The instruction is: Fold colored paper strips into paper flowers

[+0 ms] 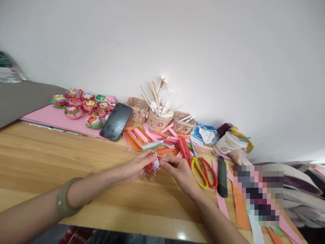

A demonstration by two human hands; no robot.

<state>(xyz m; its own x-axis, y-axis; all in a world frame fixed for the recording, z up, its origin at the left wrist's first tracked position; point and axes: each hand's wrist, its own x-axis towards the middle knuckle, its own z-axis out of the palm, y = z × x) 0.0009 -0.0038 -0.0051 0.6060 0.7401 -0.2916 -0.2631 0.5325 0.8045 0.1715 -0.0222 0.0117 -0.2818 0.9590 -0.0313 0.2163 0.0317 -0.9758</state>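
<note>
A small paper flower (153,165) in red, white, pink and green is held above the wooden table (106,193). My left hand (142,166) is wrapped round its left side, a pale green bangle on the wrist. The thumb and fingers of my right hand (176,169) pinch at the flower's right edge, and the fingertips partly hide the petals there. Just beyond both hands lie folded paper strips (152,145) in orange, pink, white and red.
Finished paper flowers (73,112) stand on pink sheets at the left, beside a black phone (116,121). Scissors (204,173) and a dark green cutter (222,178) lie at the right. Small baskets (159,121), a tissue pack (205,133) and a paper cup (228,143) line the wall.
</note>
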